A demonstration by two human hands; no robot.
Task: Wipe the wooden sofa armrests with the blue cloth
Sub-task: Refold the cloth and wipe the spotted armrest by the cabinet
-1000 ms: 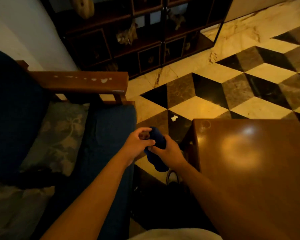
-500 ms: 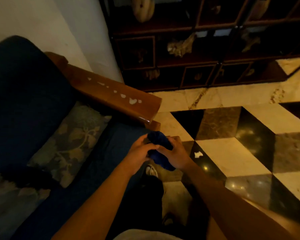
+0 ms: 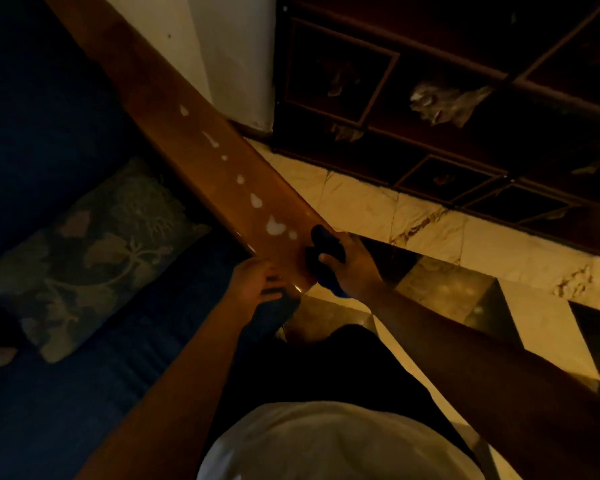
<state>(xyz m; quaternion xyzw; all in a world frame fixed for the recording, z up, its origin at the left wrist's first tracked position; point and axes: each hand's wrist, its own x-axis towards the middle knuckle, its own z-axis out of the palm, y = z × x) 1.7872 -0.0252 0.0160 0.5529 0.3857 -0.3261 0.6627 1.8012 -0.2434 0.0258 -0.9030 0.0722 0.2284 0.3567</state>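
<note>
Wooden armrest (image 3: 201, 157) runs long from upper left down to my hands, near end pointing at me. My right hand (image 3: 352, 263) closed around bunched blue cloth (image 3: 321, 249), pressing it on armrest's near end, right edge. My left hand (image 3: 255, 282) open, fingers spread, empty, at near-left corner. Pale splotches (image 3: 274, 225) dot the top just beyond cloth. Blue seat cushion (image 3: 84, 393) left, marble floor (image 3: 378, 206) right.

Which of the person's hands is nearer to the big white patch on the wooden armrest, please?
Right. The right hand, holding the blue cloth, sits just beside the white patch; the left hand rests farther back at the armrest's near end.
</note>
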